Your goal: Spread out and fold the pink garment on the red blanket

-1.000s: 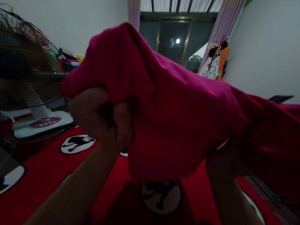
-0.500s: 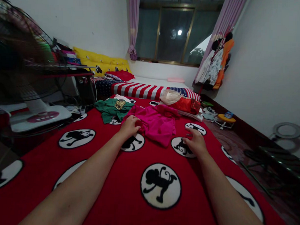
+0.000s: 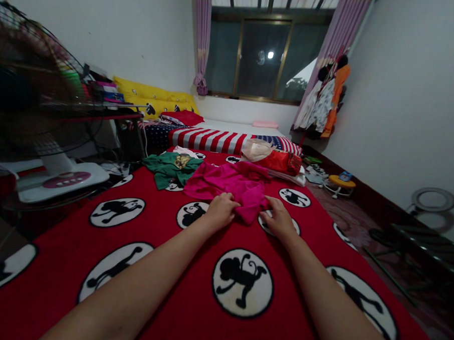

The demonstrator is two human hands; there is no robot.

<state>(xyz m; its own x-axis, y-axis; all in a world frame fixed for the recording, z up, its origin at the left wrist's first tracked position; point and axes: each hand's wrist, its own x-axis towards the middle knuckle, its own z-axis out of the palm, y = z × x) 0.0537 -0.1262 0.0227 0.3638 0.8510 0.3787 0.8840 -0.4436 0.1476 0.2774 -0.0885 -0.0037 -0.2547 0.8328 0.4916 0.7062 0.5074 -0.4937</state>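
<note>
A bright pink garment (image 3: 226,180) lies crumpled on the red blanket (image 3: 169,288), which is patterned with black monkeys in white circles. At its near edge, my left hand (image 3: 222,211) has fingers and thumb closed on the fabric. My right hand (image 3: 279,218) pinches the garment's right edge near its front corner. A green garment (image 3: 170,168) with a gold patch is spread just left of the pink one. Behind to the right is a pile of red and beige clothing (image 3: 278,159), partly on clear plastic. The kind of the pink garment cannot be made out.
A fan (image 3: 61,173) stands at the left beside a cluttered desk (image 3: 112,112). Beyond the blanket is a bed with a striped cover (image 3: 209,139). On the right floor are a yellow stool (image 3: 341,181) and a dark bench (image 3: 426,249). Clothes (image 3: 325,104) hang by the window.
My left hand has moved right along the garment's near edge. My right hand has come in leftward from the blanket to the garment's right edge, and both have closed on the fabric.
</note>
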